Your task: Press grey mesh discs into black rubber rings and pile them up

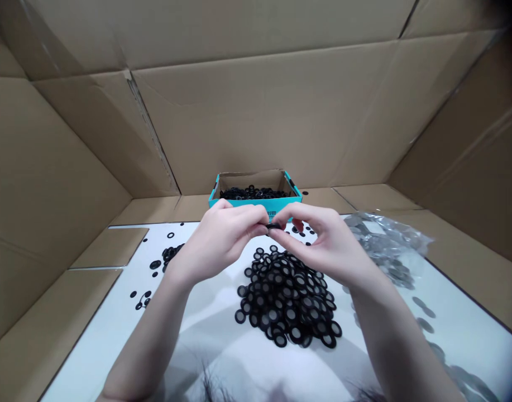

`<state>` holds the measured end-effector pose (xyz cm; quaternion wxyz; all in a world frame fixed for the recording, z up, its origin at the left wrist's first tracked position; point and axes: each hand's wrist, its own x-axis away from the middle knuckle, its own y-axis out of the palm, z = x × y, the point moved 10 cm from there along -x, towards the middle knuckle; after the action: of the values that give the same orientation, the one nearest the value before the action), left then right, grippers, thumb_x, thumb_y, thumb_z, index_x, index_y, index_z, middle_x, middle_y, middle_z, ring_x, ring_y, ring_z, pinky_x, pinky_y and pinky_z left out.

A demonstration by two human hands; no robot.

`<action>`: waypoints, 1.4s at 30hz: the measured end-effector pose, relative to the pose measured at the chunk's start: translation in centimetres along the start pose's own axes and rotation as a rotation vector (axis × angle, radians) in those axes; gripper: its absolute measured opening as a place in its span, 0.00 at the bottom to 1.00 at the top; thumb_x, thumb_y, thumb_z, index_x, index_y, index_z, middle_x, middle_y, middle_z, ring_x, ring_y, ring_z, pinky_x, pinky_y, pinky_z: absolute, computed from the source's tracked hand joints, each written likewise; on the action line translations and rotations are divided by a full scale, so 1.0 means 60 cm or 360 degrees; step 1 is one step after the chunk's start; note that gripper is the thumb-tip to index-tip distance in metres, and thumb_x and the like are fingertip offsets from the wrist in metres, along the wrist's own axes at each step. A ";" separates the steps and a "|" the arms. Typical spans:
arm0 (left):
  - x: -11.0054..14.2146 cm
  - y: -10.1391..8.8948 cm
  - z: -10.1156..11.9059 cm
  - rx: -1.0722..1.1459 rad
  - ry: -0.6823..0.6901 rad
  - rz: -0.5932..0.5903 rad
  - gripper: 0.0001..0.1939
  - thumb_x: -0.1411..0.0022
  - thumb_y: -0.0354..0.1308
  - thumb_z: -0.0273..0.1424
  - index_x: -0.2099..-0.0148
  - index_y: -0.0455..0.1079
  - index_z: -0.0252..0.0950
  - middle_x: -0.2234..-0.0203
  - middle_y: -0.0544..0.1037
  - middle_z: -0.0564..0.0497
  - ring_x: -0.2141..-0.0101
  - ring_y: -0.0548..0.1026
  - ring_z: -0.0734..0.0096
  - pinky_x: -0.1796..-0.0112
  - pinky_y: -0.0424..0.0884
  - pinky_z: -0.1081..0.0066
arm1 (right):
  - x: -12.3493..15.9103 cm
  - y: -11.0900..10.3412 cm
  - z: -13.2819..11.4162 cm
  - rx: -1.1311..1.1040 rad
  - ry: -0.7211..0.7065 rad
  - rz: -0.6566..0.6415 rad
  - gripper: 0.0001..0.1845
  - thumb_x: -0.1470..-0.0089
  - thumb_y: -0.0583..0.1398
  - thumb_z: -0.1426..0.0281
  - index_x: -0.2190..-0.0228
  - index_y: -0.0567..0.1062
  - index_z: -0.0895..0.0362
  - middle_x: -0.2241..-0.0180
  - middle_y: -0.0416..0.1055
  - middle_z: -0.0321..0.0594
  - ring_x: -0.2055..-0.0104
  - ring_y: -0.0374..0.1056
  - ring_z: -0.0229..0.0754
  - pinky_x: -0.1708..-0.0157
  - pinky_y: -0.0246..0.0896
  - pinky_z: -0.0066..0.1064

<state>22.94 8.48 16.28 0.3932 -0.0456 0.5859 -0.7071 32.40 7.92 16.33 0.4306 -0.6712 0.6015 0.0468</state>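
Note:
My left hand (216, 240) and my right hand (323, 243) meet above the white table top (113, 329). Both pinch one small black ring (274, 226) between thumb and fingertips. Right below the hands lies a heap of black rings with mesh centres (287, 298). A teal box (256, 198) filled with black rings stands just behind the hands.
Loose black rings (166, 257) are scattered to the left. A clear plastic bag with grey mesh discs (387, 245) lies at the right, with more discs trailing to the near right. Cardboard walls (259, 111) enclose the table on three sides.

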 end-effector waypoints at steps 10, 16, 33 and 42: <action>-0.004 -0.010 -0.006 0.0112 -0.0025 0.0092 0.09 0.30 0.46 0.28 0.63 0.64 0.35 0.74 0.71 0.57 0.73 0.65 0.76 0.63 0.57 0.73 | -0.001 -0.002 0.005 -0.0004 0.0003 0.0022 0.06 0.49 0.64 0.71 0.66 0.73 0.56 0.71 0.72 0.34 0.69 0.66 0.35 0.71 0.59 0.26; -0.001 0.000 -0.029 0.0206 -0.0190 -0.0032 0.12 0.29 0.43 0.34 0.60 0.66 0.36 0.74 0.70 0.55 0.74 0.65 0.74 0.71 0.58 0.74 | -0.002 -0.007 -0.004 0.0179 -0.0132 0.0098 0.08 0.49 0.66 0.71 0.65 0.74 0.55 0.69 0.74 0.34 0.67 0.68 0.38 0.66 0.61 0.29; 0.117 0.143 -0.431 -0.0155 -0.1215 -0.0925 0.15 0.33 0.56 0.35 0.48 0.68 0.32 0.53 0.73 0.45 0.56 0.74 0.63 0.56 0.73 0.58 | 0.188 0.078 0.184 0.0800 0.0301 -0.0468 0.20 0.40 0.54 0.70 0.48 0.75 0.50 0.49 0.71 0.48 0.46 0.65 0.52 0.48 0.64 0.50; 0.152 0.192 -0.476 -0.0120 -0.1322 -0.1104 0.17 0.33 0.56 0.35 0.46 0.67 0.33 0.51 0.72 0.44 0.54 0.74 0.61 0.55 0.74 0.57 | 0.268 -0.022 0.234 0.1032 0.0572 -0.0220 0.26 0.38 0.50 0.56 0.42 0.66 0.50 0.41 0.65 0.50 0.40 0.60 0.57 0.47 0.60 0.57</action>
<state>7.49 25.51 -6.14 0.3333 -0.5258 0.3567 -0.6965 44.27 4.37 -1.11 0.5105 -0.5365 0.6042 -0.2940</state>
